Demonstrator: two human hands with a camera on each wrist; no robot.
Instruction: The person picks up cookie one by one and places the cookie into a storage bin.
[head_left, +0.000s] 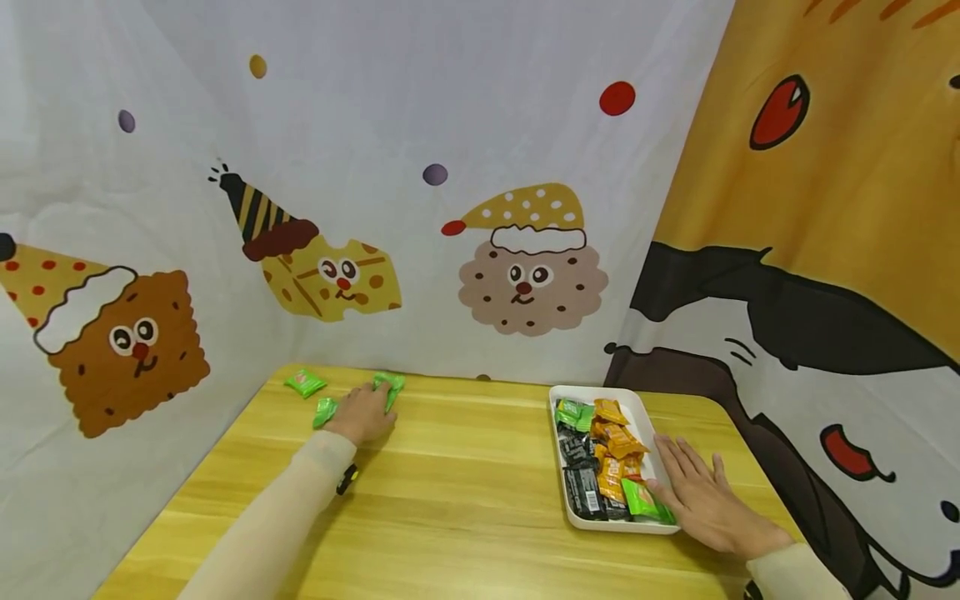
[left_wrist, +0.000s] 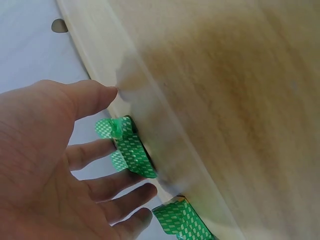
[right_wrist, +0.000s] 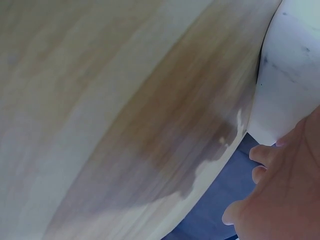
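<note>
My left hand [head_left: 362, 415] reaches to the far left of the table among green-wrapped candies. One candy [head_left: 391, 383] is at its fingertips, another [head_left: 324, 412] just left of the hand, and a third [head_left: 304, 382] farther left. In the left wrist view, the thumb stands apart from the fingers, and the fingertips meet a green checked wrapper [left_wrist: 132, 152]. At the right, my right hand [head_left: 701, 498] lies with straight fingers along the side of a white tray [head_left: 641, 408]. The right wrist view has that hand [right_wrist: 292, 185] beside the tray's white outer wall [right_wrist: 290, 75].
Inside the tray are orange candies [head_left: 618, 439], black-wrapped packets [head_left: 583, 492] and green candies [head_left: 643, 500]. The wooden table [head_left: 465, 483] ends at a printed cloth backdrop [head_left: 420, 100] behind it. A black band [head_left: 347, 479] is on the left wrist.
</note>
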